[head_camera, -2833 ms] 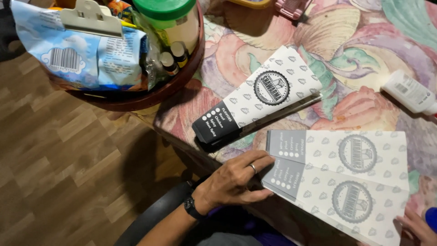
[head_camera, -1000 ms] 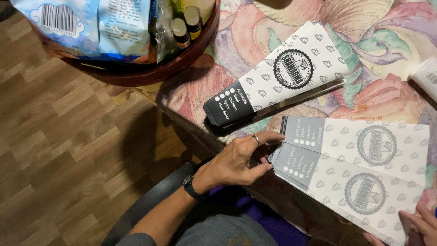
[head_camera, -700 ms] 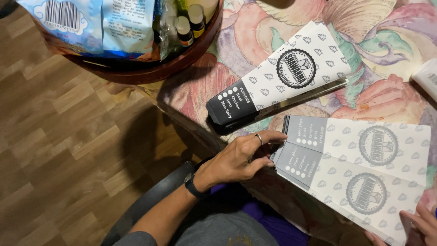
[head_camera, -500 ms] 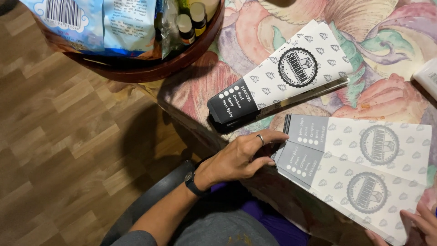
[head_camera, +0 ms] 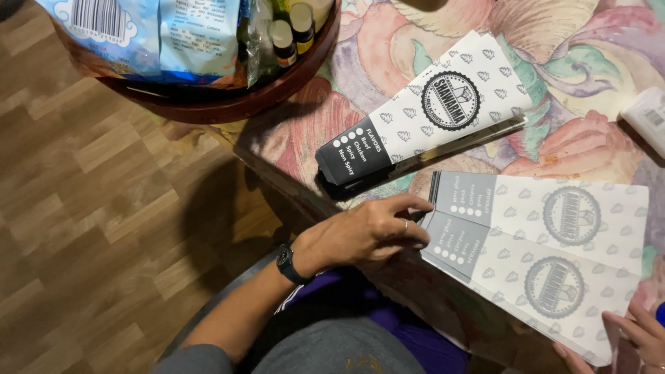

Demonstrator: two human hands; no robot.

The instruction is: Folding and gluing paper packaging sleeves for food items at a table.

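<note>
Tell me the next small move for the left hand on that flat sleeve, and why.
Probably pinch the grey end of the flat sleeve and lift it. The left hand rests at that end with its fingertips on the edge, not gripping. The right hand is at the far corner. The folded sleeve lies apart, higher on the floral cloth.

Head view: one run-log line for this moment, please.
left hand: fingertips on grey end of flat paper sleeve | right hand: at sleeve's far corner | folded sleeve: apart, on floral tablecloth
</note>
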